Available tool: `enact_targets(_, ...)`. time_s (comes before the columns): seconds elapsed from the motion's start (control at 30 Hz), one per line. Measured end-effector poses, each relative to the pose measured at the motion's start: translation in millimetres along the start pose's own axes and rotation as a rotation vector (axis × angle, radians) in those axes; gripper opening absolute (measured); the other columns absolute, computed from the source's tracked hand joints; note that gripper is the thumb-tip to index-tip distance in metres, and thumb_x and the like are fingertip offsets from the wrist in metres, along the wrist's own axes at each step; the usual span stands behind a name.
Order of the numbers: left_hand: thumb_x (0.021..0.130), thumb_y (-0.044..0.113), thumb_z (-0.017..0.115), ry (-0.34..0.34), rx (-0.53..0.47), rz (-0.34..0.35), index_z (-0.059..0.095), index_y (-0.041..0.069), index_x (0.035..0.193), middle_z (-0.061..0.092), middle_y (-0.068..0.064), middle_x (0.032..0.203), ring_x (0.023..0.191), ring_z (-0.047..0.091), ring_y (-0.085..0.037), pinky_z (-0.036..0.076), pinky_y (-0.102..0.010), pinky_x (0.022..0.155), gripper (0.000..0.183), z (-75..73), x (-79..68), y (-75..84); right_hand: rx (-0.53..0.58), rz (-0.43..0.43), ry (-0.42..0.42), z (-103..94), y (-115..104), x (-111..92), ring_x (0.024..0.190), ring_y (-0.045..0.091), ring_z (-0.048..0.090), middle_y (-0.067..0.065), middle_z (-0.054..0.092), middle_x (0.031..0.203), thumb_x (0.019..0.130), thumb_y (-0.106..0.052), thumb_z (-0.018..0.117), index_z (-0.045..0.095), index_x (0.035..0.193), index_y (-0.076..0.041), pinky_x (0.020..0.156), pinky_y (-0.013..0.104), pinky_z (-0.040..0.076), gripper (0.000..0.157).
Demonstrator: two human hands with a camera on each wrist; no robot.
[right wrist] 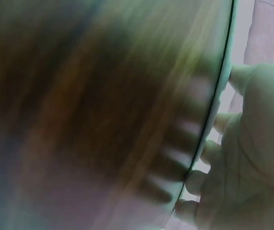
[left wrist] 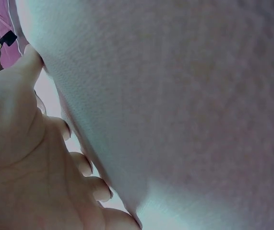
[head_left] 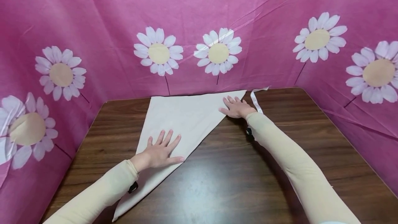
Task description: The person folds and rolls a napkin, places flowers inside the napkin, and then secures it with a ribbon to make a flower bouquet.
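Observation:
A cream-white cloth (head_left: 183, 117), folded into a triangle, lies on the dark wood table (head_left: 236, 182). Its slanting edge runs from the far right corner down to a point at the near left. With fingers spread, my left hand (head_left: 158, 153) rests on the lower part of the cloth, thumb at the slanting edge. Farther off, my right hand (head_left: 237, 108) touches the cloth close to its far right corner, fingers extended. In the left wrist view the palm and fingertips of the left hand (left wrist: 41, 158) meet pale fabric. The right wrist view has the fingertips of the right hand (right wrist: 256, 148) along a thin edge.
A narrow white ribbon (head_left: 255, 101) lies on the table just beyond my right wrist, at the back edge. A pink curtain (head_left: 186, 6) printed with large white daisies surrounds the table at the back and sides. Dark devices (head_left: 133, 187) sit under both wrists.

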State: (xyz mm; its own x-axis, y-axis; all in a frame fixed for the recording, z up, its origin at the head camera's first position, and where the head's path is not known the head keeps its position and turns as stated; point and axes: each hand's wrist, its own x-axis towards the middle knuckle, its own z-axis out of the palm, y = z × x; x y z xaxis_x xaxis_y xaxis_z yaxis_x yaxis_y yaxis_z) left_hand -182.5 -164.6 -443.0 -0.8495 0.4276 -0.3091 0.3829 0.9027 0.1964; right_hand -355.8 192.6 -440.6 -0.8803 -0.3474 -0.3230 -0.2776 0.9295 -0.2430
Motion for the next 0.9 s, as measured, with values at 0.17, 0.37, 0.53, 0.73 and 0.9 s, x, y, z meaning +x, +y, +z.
enact_targets(0.17, 0.093, 0.076, 0.045, -0.002, -0.002, 0.0, 0.017, 0.026, 0.164, 0.002, -0.014, 0.169, 0.152, -0.003, -0.042, 0.004, -0.077, 0.11, 0.09, 0.1, -0.5, -1.2, 0.02, 0.042, 0.002, -1.8, 3, 2, 0.151, 0.046, -0.002, 0.018, 0.0, 0.168, 0.105, -0.062, 0.027, 0.004, 0.163, -0.01, 0.117, 0.066, 0.003, 0.082)
enact_targets(0.37, 0.093, 0.077, 0.044, -0.002, -0.005, 0.003, 0.017, 0.027, 0.164, 0.002, -0.014, 0.169, 0.153, -0.003, -0.041, 0.004, -0.078, 0.109, 0.091, 1.0, 0.2, -2.1, 0.026, 0.097, -0.004, -8.9, 12, 4, 0.151, 0.046, -0.002, 0.021, -0.002, 0.168, 0.105, -0.061, 0.025, 0.002, 0.162, -0.006, 0.116, 0.066, 0.0, 0.083)
enact_targets(0.53, 0.093, 0.076, 0.044, -0.003, -0.006, 0.007, 0.016, 0.027, 0.164, 0.001, -0.014, 0.169, 0.153, -0.004, -0.041, 0.004, -0.078, 0.109, 0.09, 1.1, 1.9, -1.6, 0.033, 0.152, 0.005, -12.2, 29, 8, 0.15, 0.049, -0.003, 0.023, -0.001, 0.167, 0.104, -0.064, 0.023, 0.002, 0.162, -0.004, 0.116, 0.066, -0.003, 0.086)
enact_targets(0.73, 0.093, 0.077, 0.043, -0.015, -0.013, 0.008, 0.015, 0.027, 0.164, 0.0, -0.013, 0.169, 0.153, -0.006, -0.041, 0.002, -0.078, 0.108, 0.091, 0.5, 1.4, -2.8, 0.042, 0.169, 0.055, -2.5, 60, 31, 0.149, 0.05, -0.007, 0.032, -0.002, 0.163, 0.091, -0.084, 0.019, 0.005, 0.161, -0.001, 0.116, 0.064, -0.006, 0.11)
enact_targets(0.9, 0.093, 0.078, 0.043, -0.027, -0.024, 0.008, 0.015, 0.028, 0.164, -0.001, -0.012, 0.169, 0.153, -0.007, -0.04, 0.001, -0.078, 0.108, 0.091, -0.6, 0.9, -2.9, 0.037, 0.182, 0.057, 2.4, 74, 44, 0.15, 0.049, -0.007, 0.034, -0.005, 0.162, 0.081, -0.094, 0.017, 0.003, 0.159, 0.005, 0.117, 0.063, -0.007, 0.127)
